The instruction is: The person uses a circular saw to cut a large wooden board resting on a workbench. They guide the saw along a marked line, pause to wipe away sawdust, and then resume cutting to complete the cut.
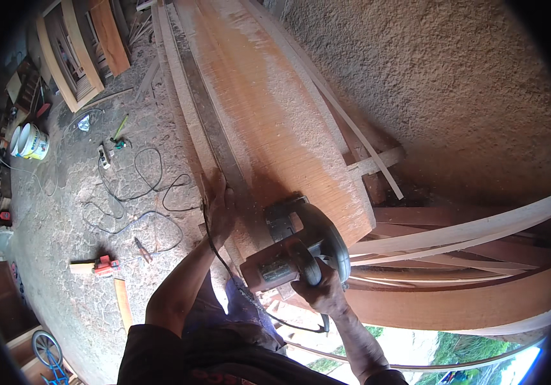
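Observation:
A long orange-brown wooden board (282, 115), dusted with sawdust, runs away from me, with long strips (205, 122) along its left side. My left hand (221, 208) is at that left edge, fingers closed over it in shadow, a black cord beside it. My right hand (323, 292) grips the handle of a circular saw (272, 260), which sits on the near part of the board. The saw's blade is hidden under its housing.
Curved planks (449, 289) and a rough wall (429, 70) are at right. On the cracked floor at left are looping cords (150, 189), a red power tool (105, 264) and buckets (32, 141). Wooden frames (70, 61) stand behind; a bicycle (51, 359) is at lower left.

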### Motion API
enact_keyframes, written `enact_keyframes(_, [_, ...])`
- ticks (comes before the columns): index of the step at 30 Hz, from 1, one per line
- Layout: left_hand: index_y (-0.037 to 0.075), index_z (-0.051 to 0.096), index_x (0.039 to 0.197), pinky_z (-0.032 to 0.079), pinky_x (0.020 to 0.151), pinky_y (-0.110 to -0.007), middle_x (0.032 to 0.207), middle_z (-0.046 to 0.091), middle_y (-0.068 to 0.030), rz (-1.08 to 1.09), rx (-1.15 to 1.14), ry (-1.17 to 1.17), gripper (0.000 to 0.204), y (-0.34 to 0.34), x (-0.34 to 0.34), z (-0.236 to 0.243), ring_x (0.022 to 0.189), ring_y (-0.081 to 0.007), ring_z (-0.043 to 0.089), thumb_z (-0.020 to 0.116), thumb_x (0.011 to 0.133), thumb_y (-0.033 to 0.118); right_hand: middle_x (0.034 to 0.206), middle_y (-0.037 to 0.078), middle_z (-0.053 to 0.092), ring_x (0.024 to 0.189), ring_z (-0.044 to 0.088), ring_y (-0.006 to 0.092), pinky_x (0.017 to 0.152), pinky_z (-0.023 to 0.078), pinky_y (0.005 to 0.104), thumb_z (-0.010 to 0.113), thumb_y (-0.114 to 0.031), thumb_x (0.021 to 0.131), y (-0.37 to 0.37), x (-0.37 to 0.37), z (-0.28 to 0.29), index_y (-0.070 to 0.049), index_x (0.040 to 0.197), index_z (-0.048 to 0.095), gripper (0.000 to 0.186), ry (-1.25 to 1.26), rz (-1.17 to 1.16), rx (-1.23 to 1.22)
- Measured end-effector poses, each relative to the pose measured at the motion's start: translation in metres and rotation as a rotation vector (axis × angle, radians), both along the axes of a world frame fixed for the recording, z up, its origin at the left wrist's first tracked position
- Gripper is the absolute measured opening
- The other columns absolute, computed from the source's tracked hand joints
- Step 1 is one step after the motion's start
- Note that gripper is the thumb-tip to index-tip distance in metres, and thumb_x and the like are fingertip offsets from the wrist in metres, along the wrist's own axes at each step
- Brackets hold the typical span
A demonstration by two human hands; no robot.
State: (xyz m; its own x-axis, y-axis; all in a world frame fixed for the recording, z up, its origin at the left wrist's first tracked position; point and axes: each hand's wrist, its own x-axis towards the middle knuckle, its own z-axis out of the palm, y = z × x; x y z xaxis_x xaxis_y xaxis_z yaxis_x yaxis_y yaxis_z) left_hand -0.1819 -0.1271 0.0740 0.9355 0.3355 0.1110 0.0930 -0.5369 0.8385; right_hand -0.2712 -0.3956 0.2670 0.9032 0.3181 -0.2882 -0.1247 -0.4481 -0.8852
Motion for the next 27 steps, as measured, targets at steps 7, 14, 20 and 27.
enact_keyframes(7, [0.005,0.031,0.160,0.019,0.126,-0.048,0.166,0.011,-0.0337,0.015,0.152,0.049,0.057,0.004,-0.003,0.005,0.155,-0.0471,0.013,0.042,0.108,0.024,0.099,0.008,0.070,0.089,0.063,0.0160,0.082,0.052,0.0342,0.076,-0.006,0.082,0.011,0.014,0.002,0.000,0.124,0.065,0.043,0.013,0.025,-0.010])
enact_keyframes(14, [0.001,0.035,0.157,0.021,0.123,-0.054,0.164,0.019,-0.0336,-0.093,0.302,-0.066,0.059,0.023,0.001,-0.004,0.151,-0.0530,0.019,0.046,0.105,0.026,0.089,0.015,0.072,0.082,0.068,0.0209,0.077,0.054,0.0370,0.077,-0.011,0.083,0.019,0.028,-0.004,0.001,0.120,0.063,0.042,-0.032,0.044,0.014])
enact_keyframes(20, [-0.002,0.040,0.154,0.023,0.121,-0.058,0.164,0.027,-0.0270,-0.137,0.464,0.020,0.058,0.031,-0.001,-0.001,0.153,-0.0463,0.023,0.047,0.103,0.025,0.086,0.013,0.070,0.079,0.066,0.0191,0.074,0.053,0.0361,0.077,-0.011,0.082,0.029,0.039,-0.002,0.001,0.120,0.064,0.041,-0.012,0.030,0.066])
enact_keyframes(27, [0.000,0.037,0.155,0.020,0.122,-0.057,0.167,0.026,-0.0211,-0.192,0.515,0.073,0.057,0.037,0.000,0.003,0.156,-0.0391,0.021,0.043,0.104,0.025,0.081,0.012,0.069,0.074,0.065,0.0186,0.071,0.053,0.0365,0.077,-0.010,0.082,0.036,0.053,0.000,0.002,0.118,0.064,0.041,0.017,0.056,-0.006])
